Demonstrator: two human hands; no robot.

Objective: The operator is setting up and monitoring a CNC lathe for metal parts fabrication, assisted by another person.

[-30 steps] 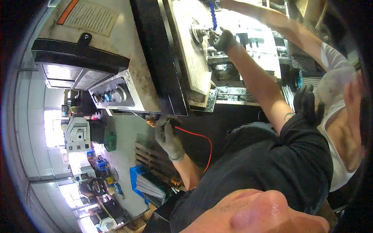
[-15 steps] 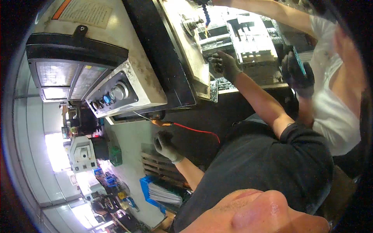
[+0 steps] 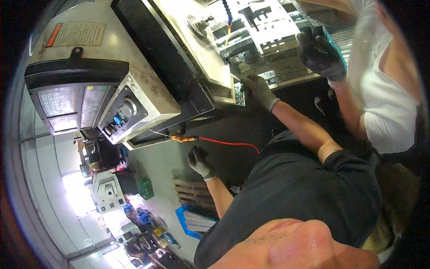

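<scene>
My left hand, in a grey glove, hangs open with its fingers spread and holds nothing. It is just below an orange air-gun nozzle on a red hose. My right hand, also gloved, rests on the front rim of the milling machine's metal bed with nothing in it. My black shirt fills the lower middle of the view.
A co-worker in a white shirt reaches in from the right; a dark-gloved hand is on the grey fixture inside the machine. A control panel with knobs sits at the left. Wooden pallets and a blue crate lie below.
My right hand has drawn back from deep inside the machine to its front rim. The co-worker's gloved hand has moved in over the fixture. My left hand has stayed about where it was.
</scene>
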